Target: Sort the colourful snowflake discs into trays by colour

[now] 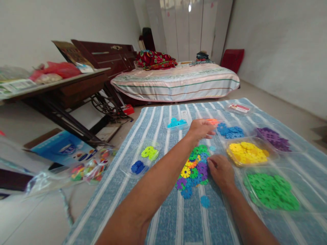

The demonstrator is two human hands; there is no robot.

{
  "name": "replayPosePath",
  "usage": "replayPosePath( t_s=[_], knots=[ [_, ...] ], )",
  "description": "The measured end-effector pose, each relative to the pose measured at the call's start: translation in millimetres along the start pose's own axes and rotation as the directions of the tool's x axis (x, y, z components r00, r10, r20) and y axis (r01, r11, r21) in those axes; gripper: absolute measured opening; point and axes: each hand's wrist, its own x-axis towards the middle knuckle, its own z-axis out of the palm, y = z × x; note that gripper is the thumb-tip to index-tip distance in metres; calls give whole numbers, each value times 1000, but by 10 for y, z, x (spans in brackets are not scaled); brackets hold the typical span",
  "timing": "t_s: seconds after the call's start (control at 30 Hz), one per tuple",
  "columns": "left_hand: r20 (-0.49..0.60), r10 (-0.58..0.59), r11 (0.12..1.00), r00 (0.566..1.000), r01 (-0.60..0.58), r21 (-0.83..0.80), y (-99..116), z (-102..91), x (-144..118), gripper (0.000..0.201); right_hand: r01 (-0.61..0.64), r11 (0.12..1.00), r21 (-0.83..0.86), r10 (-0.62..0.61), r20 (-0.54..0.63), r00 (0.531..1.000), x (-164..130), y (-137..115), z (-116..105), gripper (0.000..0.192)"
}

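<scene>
My left hand [201, 130] reaches over the clear tray with a few orange snowflake discs [212, 121]; its fingers are loosely apart, and nothing shows in them. My right hand [221, 172] is at the right edge of a mixed pile of plastic snowflake discs [194, 170] in green, blue, purple, yellow and orange. Its fingers are curled together, hiding whatever they may pinch. A single blue disc [205, 201] lies in front of the pile, and a light blue disc [212, 148] lies behind it, between my hands.
Clear trays hold yellow discs [246, 153], green discs [272, 190], blue discs [231, 131], purple discs [273, 139] and light blue discs [176, 123]. Another tray at left has lime discs [149, 152] and dark blue discs [138, 167]. A lidded box [239, 108] sits at the far right. Beyond stands a bed [176, 83].
</scene>
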Motion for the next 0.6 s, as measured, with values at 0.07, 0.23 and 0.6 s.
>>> replayPosePath(
  t_s=[0.07, 0.23, 0.6],
  knots=[
    [-6, 62, 968, 998, -59, 244, 11, -40, 23, 12, 3, 1000, 3, -3, -7, 1000, -1, -3, -4, 24],
    [196, -27, 503, 980, -156, 850, -333, -537, -402, 5, -10, 1000, -28, 10, -15, 1000, -1, -13, 2, 24],
    [95, -202, 244, 975, -44, 969, -825, -898, -1128, 19, 25, 999, -41, -25, -8, 1000, -6, 63, 39, 24]
  ],
)
